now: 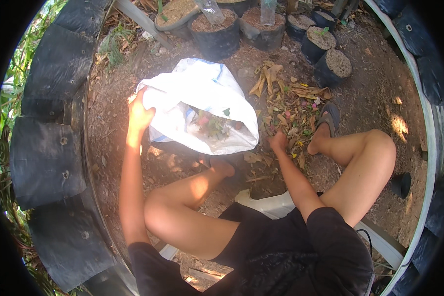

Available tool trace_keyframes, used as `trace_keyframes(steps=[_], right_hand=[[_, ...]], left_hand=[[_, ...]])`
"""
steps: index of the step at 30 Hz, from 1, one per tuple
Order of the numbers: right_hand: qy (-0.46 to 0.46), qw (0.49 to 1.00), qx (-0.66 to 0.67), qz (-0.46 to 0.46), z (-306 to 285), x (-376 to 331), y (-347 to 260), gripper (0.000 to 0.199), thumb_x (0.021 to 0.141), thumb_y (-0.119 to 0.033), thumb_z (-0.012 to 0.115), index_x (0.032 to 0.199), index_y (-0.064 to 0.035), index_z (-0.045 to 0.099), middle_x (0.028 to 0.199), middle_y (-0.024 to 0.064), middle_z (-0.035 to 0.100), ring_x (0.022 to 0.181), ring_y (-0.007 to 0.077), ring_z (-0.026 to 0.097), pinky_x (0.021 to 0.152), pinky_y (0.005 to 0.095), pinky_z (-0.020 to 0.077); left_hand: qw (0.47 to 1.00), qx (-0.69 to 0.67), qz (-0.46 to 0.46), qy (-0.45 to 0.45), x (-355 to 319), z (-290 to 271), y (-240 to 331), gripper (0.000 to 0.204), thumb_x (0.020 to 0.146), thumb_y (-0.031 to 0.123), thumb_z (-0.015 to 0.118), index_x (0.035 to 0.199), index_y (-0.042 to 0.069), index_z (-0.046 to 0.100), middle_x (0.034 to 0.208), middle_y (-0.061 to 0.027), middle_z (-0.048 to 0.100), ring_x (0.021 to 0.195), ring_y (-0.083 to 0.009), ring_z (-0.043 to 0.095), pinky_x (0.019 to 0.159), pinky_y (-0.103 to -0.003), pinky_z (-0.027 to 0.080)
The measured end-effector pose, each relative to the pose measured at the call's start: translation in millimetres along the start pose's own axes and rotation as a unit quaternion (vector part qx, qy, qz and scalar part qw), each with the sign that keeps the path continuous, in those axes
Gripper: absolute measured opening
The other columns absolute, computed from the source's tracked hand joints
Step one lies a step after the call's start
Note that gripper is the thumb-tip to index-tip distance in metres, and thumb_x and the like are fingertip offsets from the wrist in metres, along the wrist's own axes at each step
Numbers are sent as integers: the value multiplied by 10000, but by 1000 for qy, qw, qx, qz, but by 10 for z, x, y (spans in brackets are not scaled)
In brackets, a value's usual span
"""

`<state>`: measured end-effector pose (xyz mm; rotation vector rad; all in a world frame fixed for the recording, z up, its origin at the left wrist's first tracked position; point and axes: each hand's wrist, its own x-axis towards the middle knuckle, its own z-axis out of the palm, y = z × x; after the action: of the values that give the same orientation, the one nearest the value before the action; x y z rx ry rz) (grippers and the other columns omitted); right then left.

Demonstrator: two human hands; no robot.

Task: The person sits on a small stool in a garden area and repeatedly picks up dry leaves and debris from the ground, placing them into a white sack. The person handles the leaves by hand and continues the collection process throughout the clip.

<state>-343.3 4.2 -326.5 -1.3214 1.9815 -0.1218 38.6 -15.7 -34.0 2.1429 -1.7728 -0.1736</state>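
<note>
Bare, dry soil (pixel 375 103) fills the middle of the frame, a garden patch hemmed in by dark curved panels (pixel 49 148) along the left and right edges. Across the top I see a row of black grow bags (pixel 217 34) packed with earth. I sit low on a white seat (pixel 276 204), knees spread, one sandalled foot (pixel 328 121) planted right of centre.

My left hand (pixel 139 117) reaches to the upper left of centre and its fingers close on the rim of a white woven sack (pixel 202 93), holding the mouth open. The sack lies on the soil just above the centre of the frame, and inside its opening I see a mix of leaves and reddish scraps (pixel 213 123).

My right hand (pixel 278 141) is down at the ground right of centre, on the edge of a scatter of dry brown leaves (pixel 291 106) that spreads between the sack and my foot. Its fingers are bunched narrow into the litter; I cannot tell whether they actually hold any leaves.
</note>
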Motion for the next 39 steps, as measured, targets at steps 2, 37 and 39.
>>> trace_keyframes(steps=[2,37,39], right_hand=[[3,1000,7,-24,21,46,79,529,623,-269,733,1055,-22,554,958,183,610,904,315,583,783,383,450],[-253,867,64,-424,-1191,-599,-1481,697,587,-253,765,1167,-21,456,963,152,596,865,212,573,726,332,467],[-162,885,128,-417,-1102,-653,-1522,674,592,-249,760,1154,-22,466,972,143,596,877,216,570,745,325,458]], left_hand=[[1000,-19,6,-6,6,-4,9,647,593,16,532,1227,69,416,1092,-218,547,1040,-328,529,880,-364,423],[995,-43,44,-77,-56,-178,455,688,601,41,525,1271,85,376,1137,-206,529,1039,-315,529,865,-346,436],[996,-47,9,-80,-82,-207,520,701,610,32,523,1287,90,350,1136,-197,533,1039,-305,533,866,-346,437]])
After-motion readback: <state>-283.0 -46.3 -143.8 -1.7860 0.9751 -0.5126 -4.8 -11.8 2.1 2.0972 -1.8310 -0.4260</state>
